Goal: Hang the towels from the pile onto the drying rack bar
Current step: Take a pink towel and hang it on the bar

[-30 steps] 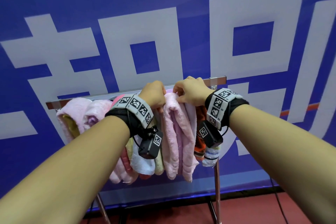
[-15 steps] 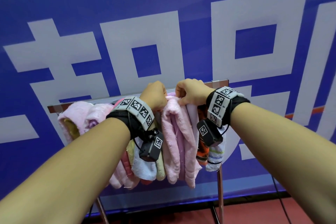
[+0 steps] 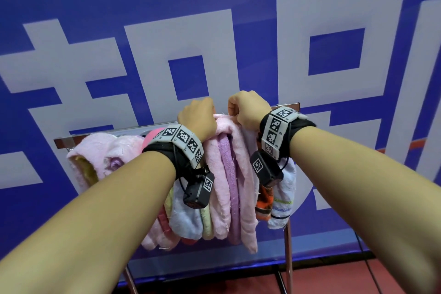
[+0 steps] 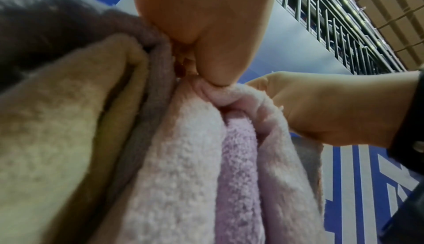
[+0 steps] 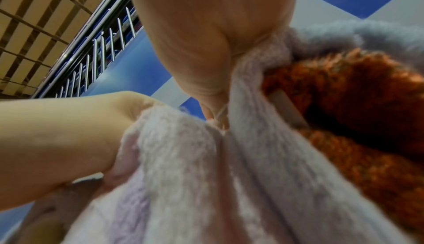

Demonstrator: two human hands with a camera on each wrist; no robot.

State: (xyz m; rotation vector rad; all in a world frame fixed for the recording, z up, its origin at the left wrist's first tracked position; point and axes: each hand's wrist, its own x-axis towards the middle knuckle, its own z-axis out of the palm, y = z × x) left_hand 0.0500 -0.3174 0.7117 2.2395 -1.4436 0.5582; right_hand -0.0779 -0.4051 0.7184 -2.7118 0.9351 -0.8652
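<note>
Both hands, left hand [image 3: 199, 118] and right hand [image 3: 248, 110], pinch a fluffy pale-pink terry towel [image 3: 229, 174] atop the metal rack bar [image 3: 287, 105] at twelve o'clock; next, likely release.

Fluffy pale pink terry towel [image 3: 238, 174] draped over metal drying rack bar [image 3: 102, 132], folds hanging down, lilac inner layer showing, squeezed between other hung towels, top edge bunched.

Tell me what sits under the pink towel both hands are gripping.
The pink towel hangs over the rack bar, gripped by the left hand and right hand. A purple towel shows between its folds. The bar directly beneath it is covered.
</note>
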